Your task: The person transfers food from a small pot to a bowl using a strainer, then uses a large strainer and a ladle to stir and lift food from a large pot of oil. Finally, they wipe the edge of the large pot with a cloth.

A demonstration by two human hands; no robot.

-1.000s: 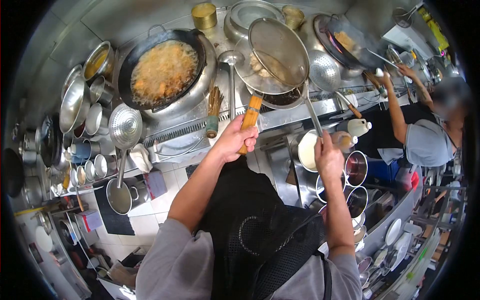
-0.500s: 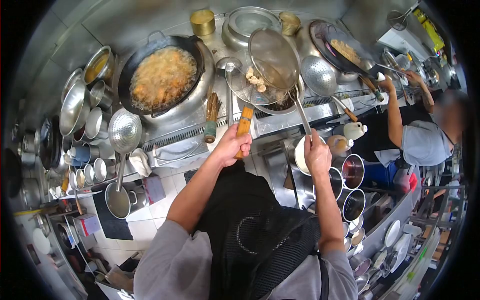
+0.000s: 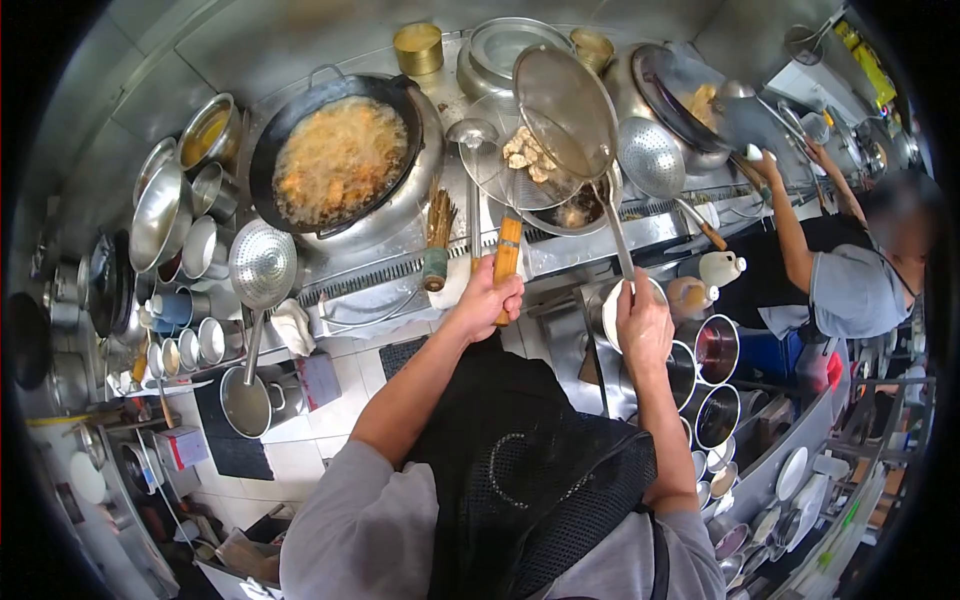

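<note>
My left hand is closed around the wooden handle of a wire skimmer. Pale, browned chunks of food lie on its mesh. In my right hand is the long metal handle of a round fine-mesh strainer, tilted over the skimmer and overlapping its right side. Below both is a round pot with dark contents, partly hidden by them. A ladle lies beside the skimmer on the left, and a bamboo brush is left of that.
Food bubbles in a large wok of oil at left. Perforated skimmers lie on either side. A co-worker handles another wok at right. Steel bowls crowd the left; pots stand at lower right.
The view has shifted, so most things sit farther right. More food chunks show on the skimmer, bunched beside the strainer. Both hands keep their holds. Food in the co-worker's wok has moved.
</note>
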